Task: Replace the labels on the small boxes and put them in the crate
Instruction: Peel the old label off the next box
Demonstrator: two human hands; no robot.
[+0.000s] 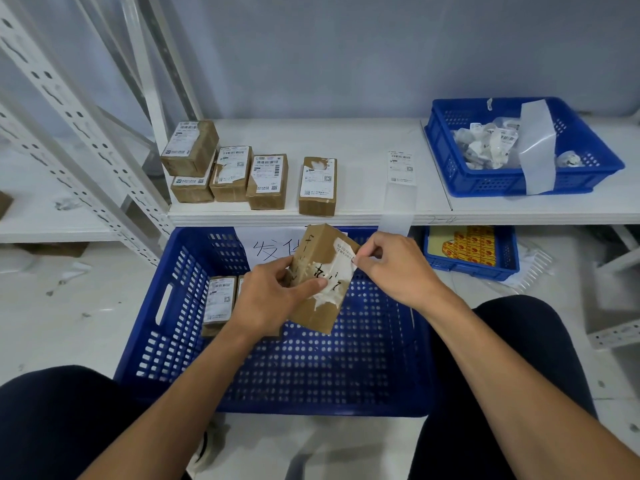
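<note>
Gripping a small box (317, 315) above the blue crate (138, 341), the left hand (273, 296) curls its fingers round the box's left side, thumb pressed on the torn white label (336, 271). The right hand (394, 268) pinches that label's upper edge. A labelled box (218, 299) lies in the crate's far-left corner. Five more boxes (266, 181) sit by the shelf's (356, 140) front-left corner.
</note>
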